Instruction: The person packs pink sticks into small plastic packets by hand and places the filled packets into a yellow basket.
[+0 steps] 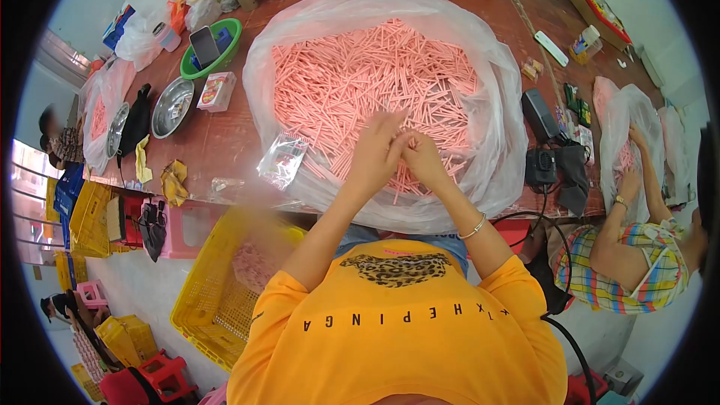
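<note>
A large clear plastic bag [499, 97] lies spread open on the red table, filled with a heap of thin pink sticks [337, 67]. Over the near part of the heap, my left hand [375, 146] and my right hand [421, 156] meet at the fingertips. The fingers of both hands are bent together; what they pinch, if anything, is too small to make out. To the left of my hands, a small clear packet [283, 159] rests on the bag's edge.
Left on the table [225, 135] are a metal bowl [172, 107], a green basin [211, 46] and a card box [217, 91]. A black device [541, 167] stands right. A co-worker [637, 255] sits far right. A yellow crate [217, 292] is below.
</note>
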The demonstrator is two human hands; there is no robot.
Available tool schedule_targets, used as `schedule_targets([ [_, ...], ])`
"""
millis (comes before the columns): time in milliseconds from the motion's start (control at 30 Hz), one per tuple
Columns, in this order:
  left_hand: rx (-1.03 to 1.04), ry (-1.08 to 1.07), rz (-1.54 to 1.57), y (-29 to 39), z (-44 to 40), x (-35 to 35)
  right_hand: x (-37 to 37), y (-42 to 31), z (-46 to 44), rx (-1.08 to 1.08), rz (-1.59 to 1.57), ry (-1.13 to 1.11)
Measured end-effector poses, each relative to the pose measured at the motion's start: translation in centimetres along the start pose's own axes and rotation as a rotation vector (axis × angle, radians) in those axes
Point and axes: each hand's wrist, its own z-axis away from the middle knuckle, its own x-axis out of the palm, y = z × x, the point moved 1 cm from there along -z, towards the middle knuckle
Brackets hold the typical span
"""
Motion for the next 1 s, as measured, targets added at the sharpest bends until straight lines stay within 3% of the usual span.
schedule_targets([
  [100, -0.077, 0.104, 0.105, 1.1, 0.2, -1.5, -0.4, -2.0, 0.4, -0.072, 0.059, 0.085],
  [200, -0.080, 0.093, 0.080, 1.3, 0.4, -1.7, -0.4, -3.2, 0.7, 0.080, 0.049, 0.058],
  [300, 0.037, 0.008, -0.060, 1.5, 1.2, -0.2, 0.5, -0.7, 0.6, -0.177, 0.120, 0.074],
  [367, 0.157, -0.054, -0.123, 0.4, 1.4, 0.8, 1.5, 0.3, 0.3, -0.226, 0.011, 0.154],
  [400, 0.056, -0.025, -0.026, 0.9, 0.8, 0.4, 1.8, 0.5, 0.2, -0.250, -0.044, 0.201],
  [467, -0.169, 0.022, 0.177, 3.0, 0.6, -0.4, 0.8, -1.4, 0.4, -0.034, -0.194, 0.166],
  [500, -0.153, 0.047, 0.115, 2.5, 0.9, -0.7, 0.3, -2.4, 0.3, 0.074, -0.267, 0.145],
  [567, -0.109, 0.101, -0.016, 0.7, 1.5, -1.5, -1.5, -2.8, -0.4, 0.178, -0.707, 0.008],
  [600, -0.147, 0.031, 0.006, 0.3, 1.9, -1.1, -2.1, -3.2, -0.7, 0.228, -0.925, -0.066],
  [700, -0.276, -0.096, 0.169, -0.4, 3.9, 1.0, -2.1, -5.1, -1.1, 0.175, -1.060, 0.033],
  [767, -0.369, -0.090, 0.412, -0.4, 5.0, 2.8, -1.5, -5.4, -1.0, 0.182, -1.044, 0.105],
  [800, -0.425, -0.187, 0.352, 0.3, 4.6, 2.5, -1.3, -5.4, -1.0, 0.184, -1.034, 0.142],
  [900, -0.583, -0.164, 0.352, 0.7, 4.2, 3.0, -0.6, -3.7, -0.6, 0.032, -0.703, 0.158],
  [1000, -0.666, -0.077, 0.517, 1.3, 3.6, 3.2, -0.8, -2.9, 0.1, 0.187, -0.514, 0.178],
])
